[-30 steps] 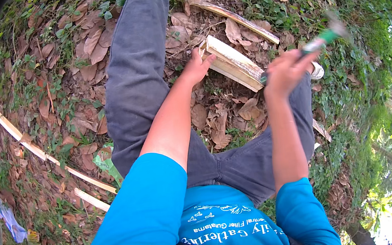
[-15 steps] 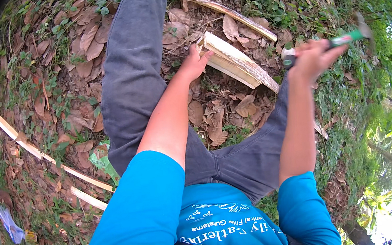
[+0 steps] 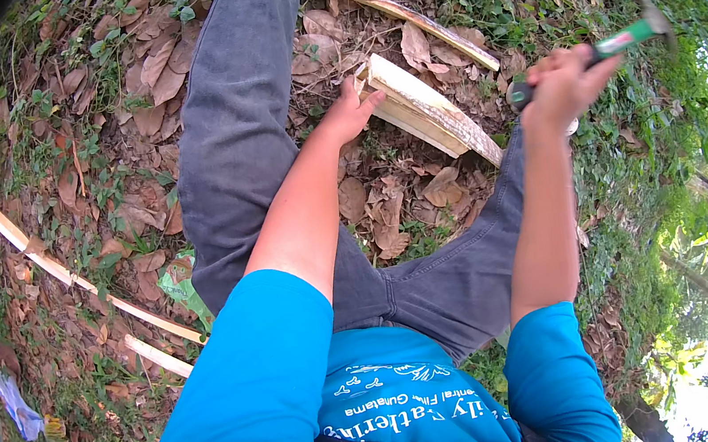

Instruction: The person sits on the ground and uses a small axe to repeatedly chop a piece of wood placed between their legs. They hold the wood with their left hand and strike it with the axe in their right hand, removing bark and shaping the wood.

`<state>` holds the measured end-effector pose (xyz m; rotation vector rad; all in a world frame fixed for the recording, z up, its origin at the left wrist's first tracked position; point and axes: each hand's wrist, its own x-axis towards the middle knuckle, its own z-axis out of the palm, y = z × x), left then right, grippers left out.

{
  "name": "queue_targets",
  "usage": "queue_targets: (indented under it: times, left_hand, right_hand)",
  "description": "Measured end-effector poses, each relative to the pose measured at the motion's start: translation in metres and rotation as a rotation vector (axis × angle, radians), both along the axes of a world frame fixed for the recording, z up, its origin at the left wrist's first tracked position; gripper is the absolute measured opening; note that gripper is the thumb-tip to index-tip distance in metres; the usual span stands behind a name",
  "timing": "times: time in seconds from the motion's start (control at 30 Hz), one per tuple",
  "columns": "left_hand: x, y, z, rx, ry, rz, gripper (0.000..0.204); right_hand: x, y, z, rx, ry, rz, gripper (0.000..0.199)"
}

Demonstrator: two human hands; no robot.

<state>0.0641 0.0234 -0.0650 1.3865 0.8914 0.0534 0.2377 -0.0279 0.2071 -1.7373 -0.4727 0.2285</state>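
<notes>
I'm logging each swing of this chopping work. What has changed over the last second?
The right hand has swung the green-handled tool up and out to the right, away from the split wood piece; its grip on the handle is unchanged. The left hand still rests on the near end of the wood, which has not moved. Legs and leaf litter look the same.

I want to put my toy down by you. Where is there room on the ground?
Leafy ground between the legs, below the split wood piece, is free. Crowded: left hand holds the wood; right hand raises a green-handled tool.
</notes>
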Motion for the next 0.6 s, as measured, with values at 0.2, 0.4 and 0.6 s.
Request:
queue_targets:
  times: [0.2,0.4,0.6]
  left_hand:
    - [0.002,-0.007,0.003,-0.060,-0.107,0.011,0.097]
    - [-0.004,-0.002,0.002,-0.024,-0.005,-0.015,0.097]
    - [-0.002,-0.003,-0.008,0.026,-0.025,-0.016,0.096]
  right_hand:
    - [0.005,-0.036,-0.064,-0.833,0.353,0.529,0.060]
    - [0.028,-0.012,0.034,0.027,0.142,0.228,0.057]
    - [-0.014,-0.027,-0.052,-0.281,0.308,0.221,0.054]
